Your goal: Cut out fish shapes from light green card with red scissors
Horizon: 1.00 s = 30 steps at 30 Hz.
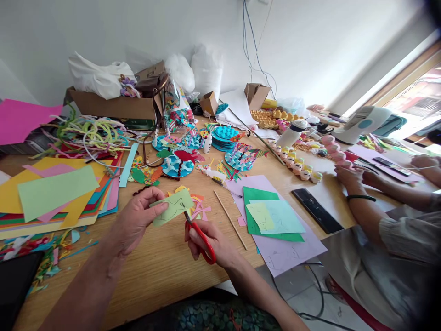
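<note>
- Taking the pale green paper point(176, 205) as the clock's centre, with 12 o'clock toward the wall, it is held above the wooden table point(151, 280) and bears a dark drawn outline, partly hidden by fingers.
- The left hand point(139, 218), at 9 o'clock, is closed in a pinch on that paper, thumb on top.
- The right hand point(212, 241), at 4 o'clock, is wrapped around the handle of the red-handled scissors point(207, 244); their blades meet the paper's edge at about 4 o'clock, and how wide they are parted I cannot tell.
- Small yellow, orange and pink paper scraps point(201, 211) lie near, at 3 o'clock.
- Farther out at 3 o'clock lies a thin wooden stick point(230, 219).
- Beyond it, between 3 and 4 o'clock, a purple sheet point(292, 255) carries a dark green sheet point(257, 194).
- Well apart at 9 o'clock sits a stack of coloured paper point(12, 191).
- At 12 o'clock rests a blue decorated disc point(168, 166).
</note>
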### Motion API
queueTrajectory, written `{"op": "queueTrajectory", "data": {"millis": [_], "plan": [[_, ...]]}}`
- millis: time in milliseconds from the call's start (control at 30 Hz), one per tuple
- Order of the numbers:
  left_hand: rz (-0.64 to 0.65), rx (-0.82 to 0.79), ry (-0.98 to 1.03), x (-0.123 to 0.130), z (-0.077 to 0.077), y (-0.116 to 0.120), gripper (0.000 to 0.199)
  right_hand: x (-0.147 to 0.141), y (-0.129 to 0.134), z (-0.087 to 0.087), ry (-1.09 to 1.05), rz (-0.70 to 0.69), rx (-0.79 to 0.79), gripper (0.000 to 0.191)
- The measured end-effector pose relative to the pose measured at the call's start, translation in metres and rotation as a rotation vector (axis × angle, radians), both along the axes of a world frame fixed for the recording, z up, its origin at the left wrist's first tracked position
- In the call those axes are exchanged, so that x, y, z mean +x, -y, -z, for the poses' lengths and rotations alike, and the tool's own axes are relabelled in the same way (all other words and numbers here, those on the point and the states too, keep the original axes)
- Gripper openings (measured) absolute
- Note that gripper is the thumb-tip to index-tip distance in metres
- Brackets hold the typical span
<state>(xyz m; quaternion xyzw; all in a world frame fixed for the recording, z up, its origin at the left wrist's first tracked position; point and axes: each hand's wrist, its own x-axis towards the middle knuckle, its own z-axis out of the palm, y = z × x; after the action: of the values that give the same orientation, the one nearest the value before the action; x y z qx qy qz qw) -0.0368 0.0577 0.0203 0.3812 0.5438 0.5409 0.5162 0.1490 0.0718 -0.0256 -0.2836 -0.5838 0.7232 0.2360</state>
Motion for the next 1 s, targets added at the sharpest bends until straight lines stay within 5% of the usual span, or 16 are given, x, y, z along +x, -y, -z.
{"op": "queueTrajectory", "data": {"millis": [367, 633, 1000], "plan": [[0.256, -0.048, 0.034, 0.01, 0.011, 0.003, 0.02, -0.005, 0.006, 0.008, -0.08, 0.072, -0.006, 0.051], [0.163, -0.026, -0.085, 0.014, 0.021, -0.001, 0.02, -0.004, 0.007, 0.005, -0.03, 0.063, -0.009, 0.052], [0.197, -0.03, -0.219, 0.012, 0.027, 0.0, 0.019, -0.007, 0.006, 0.014, -0.07, 0.044, -0.063, 0.05]]}}
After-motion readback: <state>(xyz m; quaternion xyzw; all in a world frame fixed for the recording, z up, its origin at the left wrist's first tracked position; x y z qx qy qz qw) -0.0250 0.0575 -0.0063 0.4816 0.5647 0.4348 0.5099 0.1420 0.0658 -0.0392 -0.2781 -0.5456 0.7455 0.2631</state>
